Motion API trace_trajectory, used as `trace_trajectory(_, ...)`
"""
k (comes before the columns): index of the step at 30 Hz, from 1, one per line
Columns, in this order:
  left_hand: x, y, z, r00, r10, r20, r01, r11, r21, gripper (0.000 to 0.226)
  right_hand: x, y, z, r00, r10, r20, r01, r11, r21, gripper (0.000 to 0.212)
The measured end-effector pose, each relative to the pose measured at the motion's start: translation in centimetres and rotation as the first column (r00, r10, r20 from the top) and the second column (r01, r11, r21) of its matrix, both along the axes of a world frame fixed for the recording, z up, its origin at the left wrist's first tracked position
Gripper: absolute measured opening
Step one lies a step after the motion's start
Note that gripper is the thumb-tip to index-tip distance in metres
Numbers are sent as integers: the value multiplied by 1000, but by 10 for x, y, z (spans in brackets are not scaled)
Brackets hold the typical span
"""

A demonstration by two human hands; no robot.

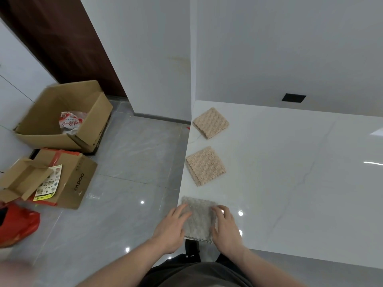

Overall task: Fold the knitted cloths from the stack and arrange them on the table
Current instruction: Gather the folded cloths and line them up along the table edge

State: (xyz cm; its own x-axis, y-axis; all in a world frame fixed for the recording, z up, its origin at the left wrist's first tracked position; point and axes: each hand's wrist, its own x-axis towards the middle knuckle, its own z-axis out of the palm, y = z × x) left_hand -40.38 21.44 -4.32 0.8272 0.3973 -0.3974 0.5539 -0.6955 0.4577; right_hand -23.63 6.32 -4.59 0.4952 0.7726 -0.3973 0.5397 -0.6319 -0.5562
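Both hands, left hand (173, 229) and right hand (227, 228), press flat, fingers extended, on grey cloth (199, 220); 2 beige cloths (206, 165) beyond.

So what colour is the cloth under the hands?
Grey cloth, seen in the head view.

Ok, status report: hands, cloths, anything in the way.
Both hands flat: left hand, right hand pressing grey cloth at table corner. Two beige cloths folded beyond. Nothing in the way.

Both forearms reach forward. The left hand (173, 228) lies palm down, fingers straight and spread. The right hand (226, 227) lies flat alongside, fingers together, fingertips level with the left's.
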Motion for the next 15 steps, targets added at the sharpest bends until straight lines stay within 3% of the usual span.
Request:
trace_trajectory(5, 0, -3, -3, 978, -109, -176, 97, 992, -77, 72, -5, -3, 0, 979, 196, -49, -202, 954, -221, 64)
trace_trajectory(9, 5, 4, -6, 978, -100, -186, 82, 992, -98, 73, -2, 5, 14, 967, 237, -93, -253, 936, -244, 67)
trace_trajectory(15, 39, 42, 9, 994, 109, 2, -109, 993, -42, 46, 21, 12, 12, 974, -98, -207, 72, 989, -129, 54)
